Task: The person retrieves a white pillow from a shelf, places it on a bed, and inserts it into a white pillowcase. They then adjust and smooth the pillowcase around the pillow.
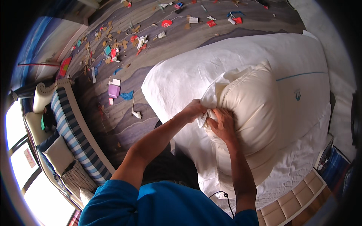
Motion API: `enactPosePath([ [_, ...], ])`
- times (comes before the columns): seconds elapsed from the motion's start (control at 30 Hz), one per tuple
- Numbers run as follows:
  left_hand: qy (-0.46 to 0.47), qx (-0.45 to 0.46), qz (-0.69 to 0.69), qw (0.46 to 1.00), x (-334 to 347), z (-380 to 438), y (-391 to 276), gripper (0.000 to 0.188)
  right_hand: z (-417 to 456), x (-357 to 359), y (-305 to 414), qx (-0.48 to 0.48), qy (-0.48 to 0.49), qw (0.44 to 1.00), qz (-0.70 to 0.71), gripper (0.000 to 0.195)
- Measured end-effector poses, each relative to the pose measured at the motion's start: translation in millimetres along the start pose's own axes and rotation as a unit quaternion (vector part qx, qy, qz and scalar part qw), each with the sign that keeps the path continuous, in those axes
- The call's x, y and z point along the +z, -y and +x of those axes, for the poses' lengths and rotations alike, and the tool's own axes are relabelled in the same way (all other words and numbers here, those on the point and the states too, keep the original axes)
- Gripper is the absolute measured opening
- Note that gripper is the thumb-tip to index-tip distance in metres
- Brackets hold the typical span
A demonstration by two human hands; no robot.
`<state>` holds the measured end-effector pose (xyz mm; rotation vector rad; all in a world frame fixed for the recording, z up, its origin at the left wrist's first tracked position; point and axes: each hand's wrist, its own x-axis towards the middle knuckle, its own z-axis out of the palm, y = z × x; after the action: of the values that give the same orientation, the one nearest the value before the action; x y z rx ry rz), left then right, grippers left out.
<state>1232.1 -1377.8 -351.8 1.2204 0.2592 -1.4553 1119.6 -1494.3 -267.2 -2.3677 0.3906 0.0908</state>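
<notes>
A cream pillow (251, 113) lies on the white-covered bed (181, 76), with white fabric (209, 97) along its left side. My left hand (195, 110) grips a bunched part of this white fabric beside the pillow's edge. Close to it on the right, my right hand (222, 123) presses on the pillow, thumb and fingers at the fabric's edge. Whether its fingertips pinch cloth or only the pillow is partly hidden. Beyond the pillow, the white bedding carries a blue line and a small blue printed mark.
Torn cardboard, tissues and red wrappers (167, 23) litter the patterned carpet, with a purple box (114, 91) nearer. A striped sofa (76, 132) with cushions (58, 154) stands at left. A padded headboard (294, 199) is at lower right, and a black cord (225, 195) hangs near my body.
</notes>
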Motion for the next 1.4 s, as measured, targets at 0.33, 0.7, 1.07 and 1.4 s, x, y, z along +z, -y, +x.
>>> enactPosePath([
  [0.33,0.14,-0.065,-0.041,0.987,-12.0,-16.4,-19.0,0.033,-1.4,9.5,-4.5,0.0,-0.022,1.0,-0.001,0.029],
  [0.7,0.167,-0.065,-0.285,0.942,-33.6,5.6,20.4,0.034,4.0,22.1,-7.7,0.134,-0.054,0.986,0.086,0.05],
  [1.07,0.165,-0.019,-0.269,0.949,-19.3,-2.0,22.5,0.021,9.0,19.0,-12.4,0.069,-0.017,0.996,0.053,0.016],
  [1.4,0.148,-0.095,-0.274,0.946,-34.0,-0.6,21.7,0.032,1.5,11.8,-19.2,0.049,-0.035,0.998,-0.023,0.012],
])
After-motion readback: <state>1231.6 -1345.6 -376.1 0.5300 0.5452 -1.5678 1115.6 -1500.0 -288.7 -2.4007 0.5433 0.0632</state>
